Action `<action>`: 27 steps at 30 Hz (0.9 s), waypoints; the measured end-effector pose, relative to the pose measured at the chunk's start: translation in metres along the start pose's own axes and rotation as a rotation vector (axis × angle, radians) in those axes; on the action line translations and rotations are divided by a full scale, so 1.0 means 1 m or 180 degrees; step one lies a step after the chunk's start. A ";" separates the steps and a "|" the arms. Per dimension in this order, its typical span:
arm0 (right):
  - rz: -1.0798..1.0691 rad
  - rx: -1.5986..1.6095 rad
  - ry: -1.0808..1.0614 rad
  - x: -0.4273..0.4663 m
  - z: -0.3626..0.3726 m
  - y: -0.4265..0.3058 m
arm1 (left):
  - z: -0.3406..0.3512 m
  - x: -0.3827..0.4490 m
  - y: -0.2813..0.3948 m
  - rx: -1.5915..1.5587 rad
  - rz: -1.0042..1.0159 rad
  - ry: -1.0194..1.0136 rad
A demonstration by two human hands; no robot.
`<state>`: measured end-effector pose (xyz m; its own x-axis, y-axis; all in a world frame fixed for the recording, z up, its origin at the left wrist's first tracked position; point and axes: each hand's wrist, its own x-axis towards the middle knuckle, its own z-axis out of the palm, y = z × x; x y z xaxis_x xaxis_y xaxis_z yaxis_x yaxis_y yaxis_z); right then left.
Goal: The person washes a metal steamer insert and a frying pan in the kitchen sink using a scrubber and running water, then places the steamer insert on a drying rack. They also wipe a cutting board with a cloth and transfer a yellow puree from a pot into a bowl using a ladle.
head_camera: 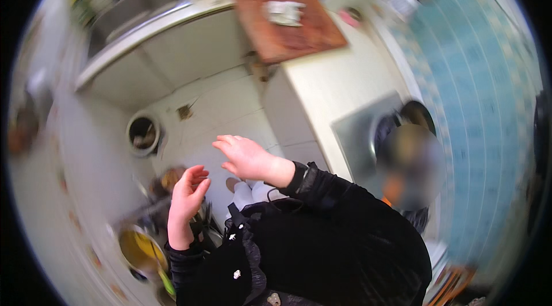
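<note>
My left hand is raised in front of my body, its fingers slightly curled and apart, with nothing in it. To its right, my right hand hangs over the floor, palm down and bare, thumb apart from the fingers. The two hands do not touch. Below left of my left hand stands a pot with yellowish contents and a green-handled utensil. Farther off, a white cloth or paper lies on a reddish-brown wooden board on the counter.
A white counter runs along the right, with a stove and blurred cookware near the blue tiled wall. A metal sink is at the upper left. On the tiled floor are a round bin and a small drain.
</note>
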<state>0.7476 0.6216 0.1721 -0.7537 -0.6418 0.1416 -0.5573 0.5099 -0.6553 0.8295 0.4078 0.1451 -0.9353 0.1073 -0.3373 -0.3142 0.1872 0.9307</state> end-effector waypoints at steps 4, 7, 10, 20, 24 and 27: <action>0.0060 0.0171 0.1437 -0.085 -0.095 -0.013 | 0.056 0.083 0.037 0.0292 0.0018 -0.0919; 0.1267 0.1043 0.2469 -0.169 -0.133 -0.025 | 0.131 0.126 0.066 0.0205 0.0438 -0.1861; 0.2436 0.0091 0.3161 -0.249 -0.134 -0.034 | 0.208 0.149 0.098 0.0159 0.0290 -0.2685; 0.2545 0.4570 0.4560 -0.366 -0.089 -0.015 | 0.467 0.076 0.104 0.0331 -0.0884 -0.5086; 0.2740 0.4238 0.4635 -0.352 -0.095 -0.006 | 0.484 0.055 0.095 -0.0364 -0.2002 -0.5447; 0.3019 0.3894 0.4291 -0.342 -0.111 -0.017 | 0.472 0.055 0.103 -0.0516 -0.2101 -0.5486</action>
<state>0.9767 0.8959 0.2169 -0.6523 0.5671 -0.5030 0.1222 -0.5762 -0.8081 0.8226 0.8941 0.1551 0.4778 0.8381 -0.2632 -0.6221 0.5344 0.5721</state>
